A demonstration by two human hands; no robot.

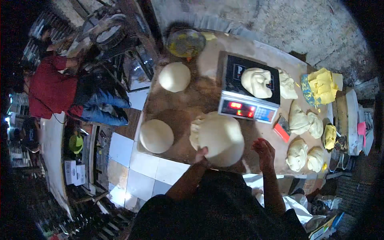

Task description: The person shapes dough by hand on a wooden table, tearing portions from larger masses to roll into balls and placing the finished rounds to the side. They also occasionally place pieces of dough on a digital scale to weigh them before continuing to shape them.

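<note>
1. Left hand (201, 154) cups the big dough ball (220, 138) at the desk's (188, 100) near edge.
2. Right hand (264, 150) hovers beside it, fingers spread, empty.
3. Scale (248, 108) sits just behind.

The scale (249, 94) shows glowing red digits, too blurred to read; nothing else is legible.

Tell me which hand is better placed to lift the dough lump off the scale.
Right, probably. The right hand is free and open, just below the scale where the dough lump sits. The left hand is busy holding the big dough ball.
</note>
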